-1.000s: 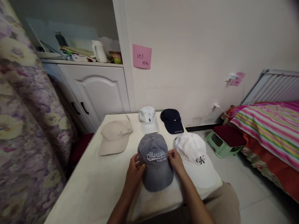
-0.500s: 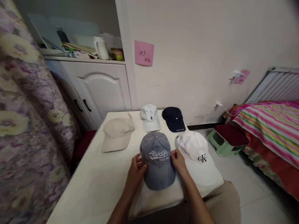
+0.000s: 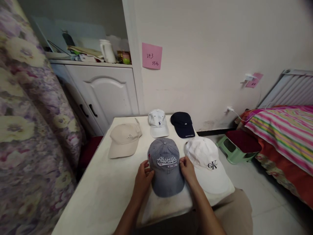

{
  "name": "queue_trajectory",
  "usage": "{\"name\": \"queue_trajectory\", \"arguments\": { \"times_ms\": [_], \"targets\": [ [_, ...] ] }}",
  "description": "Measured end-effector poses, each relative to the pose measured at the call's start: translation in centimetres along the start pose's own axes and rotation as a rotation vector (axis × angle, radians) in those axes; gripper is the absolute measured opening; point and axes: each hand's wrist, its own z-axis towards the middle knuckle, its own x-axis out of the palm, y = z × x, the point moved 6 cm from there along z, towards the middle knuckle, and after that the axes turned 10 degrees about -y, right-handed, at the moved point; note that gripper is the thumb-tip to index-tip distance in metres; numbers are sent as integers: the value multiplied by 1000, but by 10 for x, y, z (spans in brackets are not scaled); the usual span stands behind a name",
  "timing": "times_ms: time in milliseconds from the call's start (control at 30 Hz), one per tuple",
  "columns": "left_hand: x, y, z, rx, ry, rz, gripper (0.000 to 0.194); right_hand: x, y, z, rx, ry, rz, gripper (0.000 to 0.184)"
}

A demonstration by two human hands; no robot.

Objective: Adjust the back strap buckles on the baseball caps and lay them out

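Observation:
A grey baseball cap (image 3: 166, 182) with white "Always" lettering sits upright near the front of the cream-covered table, its brim toward me. At its left side, my left hand (image 3: 143, 178) is closed on the edge, thumb near the brim and fingers curled. My right hand (image 3: 187, 169) pinches the opposite side of the same cap. Just right of that hand rests a white CK cap (image 3: 212, 179). Behind stand a small white cap (image 3: 157, 122) with a dark logo and a navy cap (image 3: 183, 124). A beige cap (image 3: 124, 140) lies to the left.
The table (image 3: 105, 195) backs onto a wall bearing a pink note (image 3: 152, 56). A white cabinet (image 3: 107, 91) and a floral curtain (image 3: 36, 130) are on the left. To the right are a green stool (image 3: 236, 153) and a bed with striped covers (image 3: 288, 130).
The whole view has shifted slightly, so everything appears a little further right. Both hands stay at the sides of the grey cap, and the caps keep their places.

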Motion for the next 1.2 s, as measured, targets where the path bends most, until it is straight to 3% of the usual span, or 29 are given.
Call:
{"name": "queue_trajectory", "arguments": {
  "times_ms": [267, 500, 667, 833, 1033, 1200],
  "targets": [
    [-5, 0, 2, -36, -76, -86, 57, -2, 1, -3, -2, 18, -17, 18],
    [-1, 4, 48, -177, -94, -282, 48, -1, -1, -4, -5, 27, -31, 19],
    [14, 6, 74, -323, 23, -436, 37, 0, -1, -4, -9, 16, -27, 19],
    [27, 6, 85, -467, 182, -562, 13, 1, -3, -4, -6, 25, -26, 19],
    [43, 1, 73, -593, 418, -673, 25, 3, -6, -3, -5, 15, -6, 17],
    [47, -1, 75, -576, 457, -764, 36, 3, -7, -2, 5, 2, 14, 16]
  ]
}}
